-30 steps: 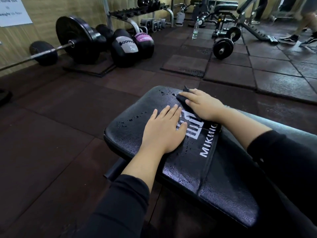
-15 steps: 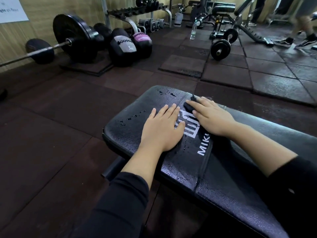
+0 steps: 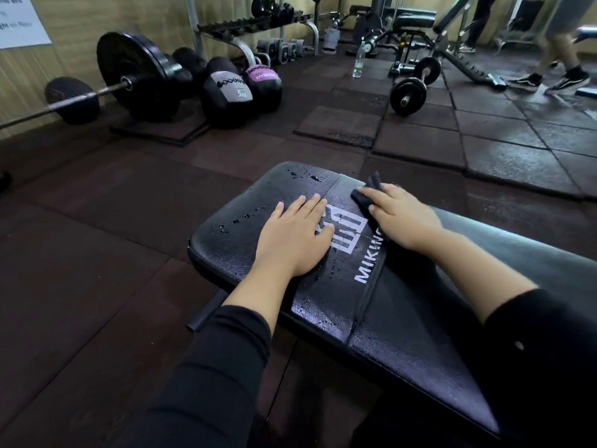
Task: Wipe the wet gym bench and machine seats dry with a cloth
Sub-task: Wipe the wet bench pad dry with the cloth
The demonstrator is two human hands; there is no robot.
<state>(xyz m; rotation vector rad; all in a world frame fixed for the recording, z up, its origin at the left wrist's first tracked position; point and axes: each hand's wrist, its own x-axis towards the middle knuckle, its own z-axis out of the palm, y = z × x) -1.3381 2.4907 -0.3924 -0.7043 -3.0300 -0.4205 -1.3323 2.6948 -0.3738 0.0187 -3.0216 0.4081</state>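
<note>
Landmark: white logo (image 3: 345, 234) printed on the bench pad (image 3: 403, 324).

Left of logo: droplets (image 3: 239, 219) beaded on black pebbled vinyl; more at the pad's far rounded corner. Left hand (image 3: 292, 237) lay flat just left of the logo, fingers straight, grip open, holding nothing, apparently bracing.

Right of logo: right hand (image 3: 403, 218) pressed a dark folded cloth (image 3: 366, 195) to the pad, fingers laid over it; whether the thumb pinched it could not be told.

Judgement: sweep the cloth leftward across the stitched seam in overlapping passes with firm flat pressure; lift the left hand clear first. The grained surface likely traps water, so refold to a dry face.
</note>
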